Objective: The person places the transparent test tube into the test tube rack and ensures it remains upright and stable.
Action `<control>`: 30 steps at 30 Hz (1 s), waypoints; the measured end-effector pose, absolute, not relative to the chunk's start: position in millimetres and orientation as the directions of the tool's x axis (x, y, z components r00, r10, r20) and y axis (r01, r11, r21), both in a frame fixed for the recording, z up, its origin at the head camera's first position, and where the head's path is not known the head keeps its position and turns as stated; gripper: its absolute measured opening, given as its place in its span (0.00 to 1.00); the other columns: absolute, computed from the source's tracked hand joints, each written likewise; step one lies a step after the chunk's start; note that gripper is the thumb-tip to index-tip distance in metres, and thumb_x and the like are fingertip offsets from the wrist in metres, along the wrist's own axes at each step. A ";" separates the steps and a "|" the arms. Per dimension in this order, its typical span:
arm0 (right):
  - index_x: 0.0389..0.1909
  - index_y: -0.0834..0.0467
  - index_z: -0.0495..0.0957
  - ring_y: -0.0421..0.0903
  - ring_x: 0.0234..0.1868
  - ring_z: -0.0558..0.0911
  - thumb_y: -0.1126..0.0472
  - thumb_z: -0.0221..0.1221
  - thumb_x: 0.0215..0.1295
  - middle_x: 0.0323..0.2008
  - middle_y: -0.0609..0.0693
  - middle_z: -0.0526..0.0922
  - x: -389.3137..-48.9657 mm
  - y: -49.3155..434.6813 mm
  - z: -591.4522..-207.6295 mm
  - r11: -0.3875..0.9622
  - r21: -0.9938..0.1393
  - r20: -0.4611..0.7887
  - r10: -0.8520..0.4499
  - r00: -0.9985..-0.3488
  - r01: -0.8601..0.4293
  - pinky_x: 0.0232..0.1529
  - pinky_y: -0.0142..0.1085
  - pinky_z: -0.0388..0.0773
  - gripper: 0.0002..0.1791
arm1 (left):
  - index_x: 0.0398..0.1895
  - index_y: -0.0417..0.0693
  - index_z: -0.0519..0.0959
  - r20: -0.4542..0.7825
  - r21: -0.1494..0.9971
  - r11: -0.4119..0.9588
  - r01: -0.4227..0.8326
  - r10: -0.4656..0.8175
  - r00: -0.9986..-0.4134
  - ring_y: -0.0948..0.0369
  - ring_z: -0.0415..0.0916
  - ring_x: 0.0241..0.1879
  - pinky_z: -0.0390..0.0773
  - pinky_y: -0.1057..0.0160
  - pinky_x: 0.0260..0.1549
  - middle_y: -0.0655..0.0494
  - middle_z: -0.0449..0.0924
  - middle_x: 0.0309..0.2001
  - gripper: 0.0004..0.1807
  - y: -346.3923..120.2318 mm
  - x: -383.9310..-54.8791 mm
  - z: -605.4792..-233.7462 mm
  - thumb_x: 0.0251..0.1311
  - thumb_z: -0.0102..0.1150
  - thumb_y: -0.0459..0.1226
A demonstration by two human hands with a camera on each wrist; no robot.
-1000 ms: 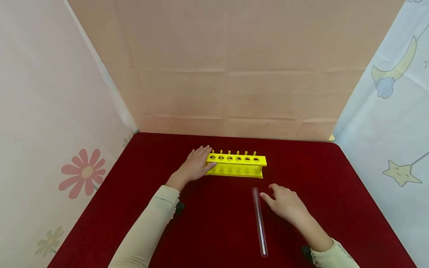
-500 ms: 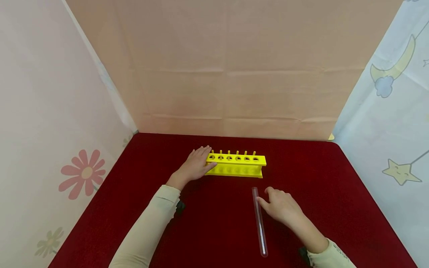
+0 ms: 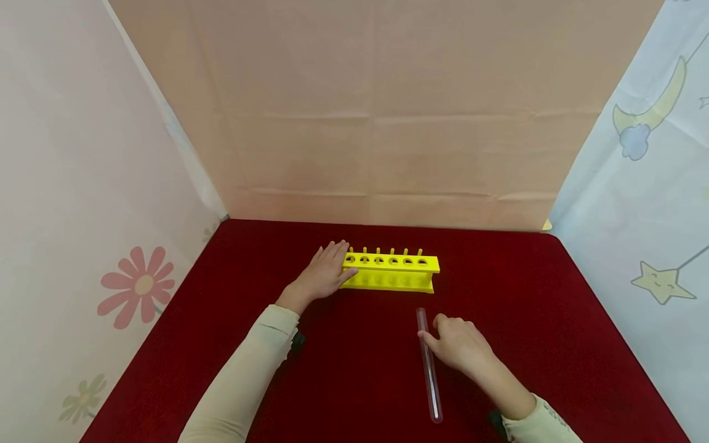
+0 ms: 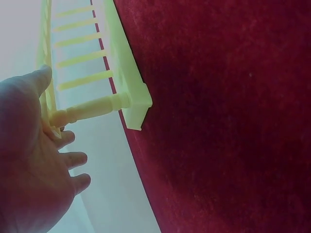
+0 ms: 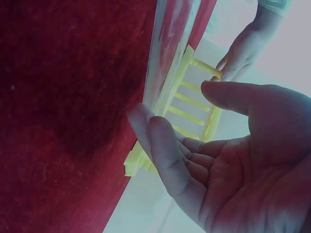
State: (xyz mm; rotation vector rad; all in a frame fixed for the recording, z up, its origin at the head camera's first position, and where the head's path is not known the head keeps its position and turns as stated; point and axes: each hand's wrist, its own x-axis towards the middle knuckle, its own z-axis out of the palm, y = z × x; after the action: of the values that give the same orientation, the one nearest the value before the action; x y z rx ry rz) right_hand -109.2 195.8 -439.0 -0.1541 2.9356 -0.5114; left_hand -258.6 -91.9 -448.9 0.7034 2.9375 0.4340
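Observation:
A yellow test tube rack (image 3: 393, 263) with a row of holes and short pegs stands on the dark red tabletop. My left hand (image 3: 324, 271) holds its left end; in the left wrist view the thumb lies on one side of the top plate and the fingers on the other. Closer to me lies a clear glass test tube (image 3: 432, 391), its rounded end toward me. My right hand (image 3: 460, 344) hovers at its upper part, thumb over the tube. The right wrist view shows the fingertips beside the tube (image 5: 172, 43) and the thumb apart; contact is unclear.
The red tabletop (image 3: 354, 369) ends at a plain tan backdrop (image 3: 365, 154). A flower-printed panel (image 3: 72, 184) rises along the left side, and a moon-and-star panel (image 3: 637, 203) along the right.
My right hand has moved left and slightly toward me, bringing its thumb over the test tube. The left hand and the rack have stayed in place.

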 end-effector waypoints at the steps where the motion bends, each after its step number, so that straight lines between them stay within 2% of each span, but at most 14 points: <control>1: 0.31 0.59 0.76 0.44 0.18 0.68 0.48 0.64 0.68 0.18 0.49 0.72 -108.9 195.5 -439.8 0.937 -0.342 -0.139 -0.128 -0.982 -0.073 0.19 0.36 0.64 0.18 | 0.82 0.43 0.47 -0.017 0.292 0.852 0.435 0.459 -0.888 0.48 0.43 0.80 0.44 0.46 0.77 0.47 0.47 0.81 0.42 -92.0 -259.0 -449.7 0.76 0.40 0.59; 7: 0.27 0.57 0.72 0.44 0.17 0.66 0.49 0.65 0.67 0.18 0.50 0.70 -108.2 193.4 -443.1 0.934 -0.353 -0.168 -0.122 -0.978 -0.056 0.19 0.35 0.64 0.19 | 0.81 0.41 0.47 -0.009 0.292 0.843 0.452 0.475 -0.880 0.46 0.45 0.79 0.47 0.47 0.77 0.45 0.49 0.80 0.42 -92.3 -260.1 -451.9 0.76 0.41 0.58; 30: 0.26 0.56 0.72 0.42 0.17 0.68 0.49 0.66 0.67 0.18 0.49 0.71 -109.4 185.9 -446.8 0.938 -0.347 -0.224 -0.105 -0.969 -0.022 0.18 0.33 0.66 0.19 | 0.80 0.41 0.49 -0.032 0.317 0.836 0.448 0.482 -0.876 0.46 0.46 0.79 0.48 0.46 0.76 0.44 0.52 0.79 0.42 -93.6 -257.4 -445.7 0.76 0.41 0.58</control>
State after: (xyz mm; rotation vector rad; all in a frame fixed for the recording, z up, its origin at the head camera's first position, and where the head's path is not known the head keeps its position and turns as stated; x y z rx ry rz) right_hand -109.4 185.9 -446.8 -0.0948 2.8539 -0.5066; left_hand -257.4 -93.6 -445.7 0.7383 2.9031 0.4610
